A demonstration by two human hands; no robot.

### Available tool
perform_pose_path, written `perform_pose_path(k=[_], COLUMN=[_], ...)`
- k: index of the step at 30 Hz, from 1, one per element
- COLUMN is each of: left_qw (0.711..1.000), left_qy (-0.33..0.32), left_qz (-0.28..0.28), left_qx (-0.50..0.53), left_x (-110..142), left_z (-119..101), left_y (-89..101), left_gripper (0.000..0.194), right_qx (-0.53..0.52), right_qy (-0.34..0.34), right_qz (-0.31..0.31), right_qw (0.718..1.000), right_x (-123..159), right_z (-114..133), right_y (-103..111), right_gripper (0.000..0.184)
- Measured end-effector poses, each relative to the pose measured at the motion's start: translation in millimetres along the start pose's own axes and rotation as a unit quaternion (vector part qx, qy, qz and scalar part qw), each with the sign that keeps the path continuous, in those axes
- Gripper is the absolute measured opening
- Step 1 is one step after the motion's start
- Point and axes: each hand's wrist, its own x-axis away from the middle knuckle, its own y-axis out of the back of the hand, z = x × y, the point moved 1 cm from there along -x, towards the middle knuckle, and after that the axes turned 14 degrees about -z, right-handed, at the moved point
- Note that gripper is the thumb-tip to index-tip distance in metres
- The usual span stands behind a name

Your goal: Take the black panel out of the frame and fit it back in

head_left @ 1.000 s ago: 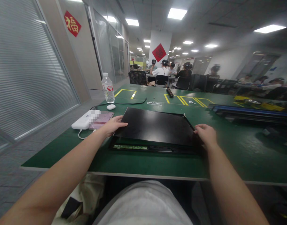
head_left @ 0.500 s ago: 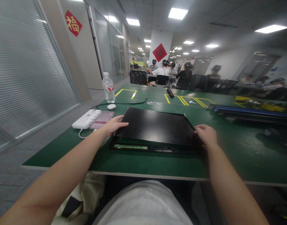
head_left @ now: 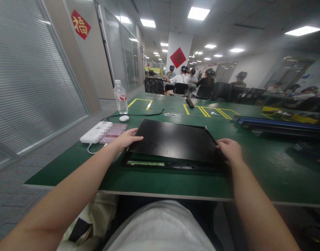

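Display panel lies askew over a dark frame on our green table, leaving a green circuit strip bare along the near side. Our left hand pinches its left edge, thumb on top; our right hand pinches its right edge, though we cannot tell whether the frame is caught too. Uneven lifting could flex and crack the panel, we judge; a slipping thumb could drop its near edge onto the strip and scrape the board.
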Motion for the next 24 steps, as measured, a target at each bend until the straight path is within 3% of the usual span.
perform_pose_path(k=[24], left_qw=[1.0], left_qy=[0.001], left_qz=[-0.011], left_qx=[-0.007], left_x=[0.4], left_z=[-0.1], left_y=[-0.9], left_gripper=[0.056], right_qx=[-0.016], right_qy=[-0.013], right_qz=[0.012], right_qw=[1.0], right_x=[-0.6], right_z=[-1.9], right_y=[-2.1], right_gripper=[0.029])
